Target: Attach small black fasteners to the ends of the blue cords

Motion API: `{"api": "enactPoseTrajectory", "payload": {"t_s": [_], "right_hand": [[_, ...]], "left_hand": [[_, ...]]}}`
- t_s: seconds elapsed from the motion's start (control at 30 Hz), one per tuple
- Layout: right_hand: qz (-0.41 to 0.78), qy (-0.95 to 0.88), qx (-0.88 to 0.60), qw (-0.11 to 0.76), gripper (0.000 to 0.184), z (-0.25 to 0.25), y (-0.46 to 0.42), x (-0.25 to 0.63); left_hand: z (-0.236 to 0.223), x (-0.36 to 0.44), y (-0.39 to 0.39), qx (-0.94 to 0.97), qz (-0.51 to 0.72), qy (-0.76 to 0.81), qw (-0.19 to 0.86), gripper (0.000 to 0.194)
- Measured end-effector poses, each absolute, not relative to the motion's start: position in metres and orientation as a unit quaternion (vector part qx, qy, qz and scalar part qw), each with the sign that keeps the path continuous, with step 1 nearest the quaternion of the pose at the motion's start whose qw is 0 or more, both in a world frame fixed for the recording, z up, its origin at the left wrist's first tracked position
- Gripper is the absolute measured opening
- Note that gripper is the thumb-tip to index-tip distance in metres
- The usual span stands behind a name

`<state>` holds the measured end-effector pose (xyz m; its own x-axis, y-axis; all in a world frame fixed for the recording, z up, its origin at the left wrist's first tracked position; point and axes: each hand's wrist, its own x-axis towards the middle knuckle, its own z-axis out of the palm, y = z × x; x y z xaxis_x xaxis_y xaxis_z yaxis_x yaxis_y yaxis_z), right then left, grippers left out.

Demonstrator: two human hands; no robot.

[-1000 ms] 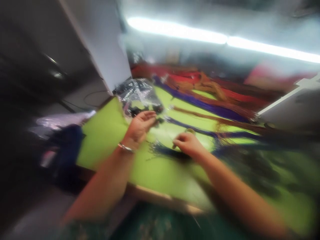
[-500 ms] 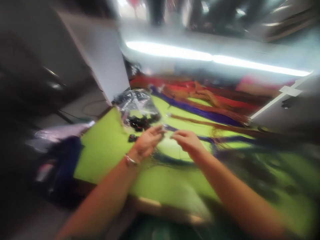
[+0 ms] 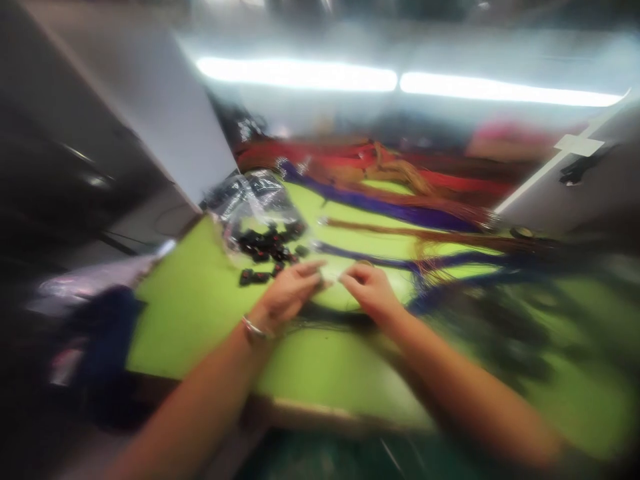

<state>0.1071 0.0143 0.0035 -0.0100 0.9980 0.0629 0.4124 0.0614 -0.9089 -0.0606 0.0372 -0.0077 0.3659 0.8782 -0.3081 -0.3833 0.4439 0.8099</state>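
Observation:
Over the green tabletop, my left hand (image 3: 294, 292) has its fingers drawn together around something small that blur hides. Facing it across a narrow gap, my right hand (image 3: 371, 285) is closed in a pinch, and what sits between its fingertips is too small to make out. Just left of my left hand lie several small black connector-like parts (image 3: 267, 245), spilling from a clear plastic bag (image 3: 260, 193). A bundle of blue wires (image 3: 365, 257) runs behind both hands, and dark wires (image 3: 345, 316) lie beneath them.
Brown wires (image 3: 380, 228), a thick purple bundle (image 3: 400, 210) and red wires (image 3: 450, 181) stretch across the back of the green table (image 3: 185, 300). White panels stand left (image 3: 165, 100) and right. A bright tube light (image 3: 300, 72) crosses above. Dark blue cloth (image 3: 107, 340) hangs at left.
The camera view has shifted, so the table and light sit further left and higher. Both hands stay close together, fingertips facing. More of the black parts show beside my left hand.

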Motion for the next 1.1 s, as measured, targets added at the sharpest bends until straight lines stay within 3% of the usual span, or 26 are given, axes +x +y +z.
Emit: {"api": "enactPoseTrajectory", "payload": {"t_s": [0.4,0.67,0.83,1.1], "right_hand": [[0.461,-0.568,-0.544,0.41,0.021,-0.005,0.008,0.099],[0.356,-0.609,-0.568,0.423,0.018,-0.009,0.012,0.104],[0.326,-0.649,-0.561,0.398,0.021,-0.01,0.012,0.108],[0.421,-0.611,-0.575,0.344,0.02,0.001,0.016,0.109]], "left_hand": [[-0.02,-0.065,0.044,0.31,0.479,0.415,0.708,0.025],[-0.015,-0.052,0.032,0.31,0.433,0.377,0.758,0.014],[-0.014,-0.052,0.032,0.293,0.419,0.365,0.778,0.03],[-0.02,-0.053,0.034,0.316,0.41,0.369,0.772,0.036]]}}
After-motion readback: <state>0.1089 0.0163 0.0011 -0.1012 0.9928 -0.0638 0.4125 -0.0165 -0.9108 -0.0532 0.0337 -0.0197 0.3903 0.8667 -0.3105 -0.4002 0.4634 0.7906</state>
